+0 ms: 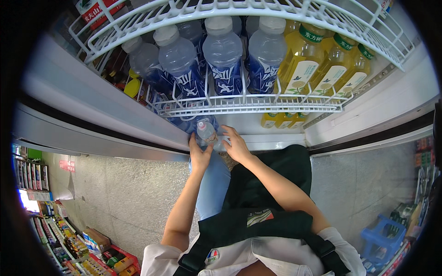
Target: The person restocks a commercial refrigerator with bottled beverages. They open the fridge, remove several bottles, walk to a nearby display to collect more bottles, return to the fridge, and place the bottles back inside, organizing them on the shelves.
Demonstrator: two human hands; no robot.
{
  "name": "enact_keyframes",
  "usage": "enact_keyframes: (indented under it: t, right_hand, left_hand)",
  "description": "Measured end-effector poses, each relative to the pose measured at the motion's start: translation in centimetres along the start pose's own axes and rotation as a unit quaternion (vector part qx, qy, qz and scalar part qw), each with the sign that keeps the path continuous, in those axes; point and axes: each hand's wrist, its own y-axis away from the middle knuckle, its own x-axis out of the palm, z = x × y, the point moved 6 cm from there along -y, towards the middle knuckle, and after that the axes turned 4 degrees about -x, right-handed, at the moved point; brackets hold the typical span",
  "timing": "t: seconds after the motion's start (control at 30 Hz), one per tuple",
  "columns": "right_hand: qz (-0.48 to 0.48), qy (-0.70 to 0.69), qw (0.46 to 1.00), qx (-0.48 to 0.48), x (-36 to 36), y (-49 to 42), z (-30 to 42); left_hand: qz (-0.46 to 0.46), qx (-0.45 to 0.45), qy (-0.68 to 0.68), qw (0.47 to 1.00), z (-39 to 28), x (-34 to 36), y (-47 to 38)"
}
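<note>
A clear plastic bottle with a pale pink cap [206,131] stands upright at the left of the fridge's bottom. My left hand [199,155] is at its near left side, thumb and fingers apart around its lower part; whether they grip it is unclear. To the right of the bottle, my right hand [236,143] is raised with its fingers spread and curved, holding nothing. Blue-labelled bottles lie partly hidden behind the clear bottle. On the wire shelf [252,107] above stand blue-labelled bottles with white caps [222,58] and bottles of yellow drink [304,62].
Small yellow bottles [284,120] stand low at the fridge's back right. The fridge's side walls [376,107] flank my hands. A blue plastic stool [383,238] is on the floor at right; a red crate of drinks [121,260] is at lower left.
</note>
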Motion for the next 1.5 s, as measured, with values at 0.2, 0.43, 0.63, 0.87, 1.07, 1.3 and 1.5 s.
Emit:
enact_keyframes:
  t: [0.2, 0.43, 0.63, 0.87, 1.07, 1.3, 1.5]
  right_hand:
    - [0.078, 0.088, 0.991, 0.067, 4.2, -1.7, -5.1]
    - [0.089, 0.072, 0.991, 0.072, 4.4, 1.0, -4.1]
    - [0.018, 0.07, 0.997, 0.017, 1.2, 5.3, -1.9]
    - [-0.058, 0.068, 0.996, 0.03, -7.3, 10.0, 4.2]
    - [-0.162, 0.129, 0.978, 0.012, -17.0, 10.8, 14.4]
    - [-0.318, 0.162, 0.928, -0.111, -28.2, 10.3, 26.2]
    - [-0.445, 0.236, 0.803, -0.318, -35.0, 9.1, 36.2]
  left_hand:
    - [0.017, 0.0, -0.001, 1.0, -0.1, 2.1, -1.7]
    - [-0.042, 0.002, -0.021, 0.999, -2.6, 2.3, 0.1]
    - [0.042, 0.071, -0.075, 0.994, -5.1, 2.8, 3.4]
    - [0.15, 0.159, -0.131, 0.967, -16.3, 3.3, 7.1]
    - [0.164, 0.275, -0.085, 0.944, -29.4, 2.2, 8.4]
    - [0.171, 0.405, -0.018, 0.898, -47.5, -0.9, 11.5]
    - [0.025, 0.624, 0.044, 0.78, -59.5, -5.2, 14.2]
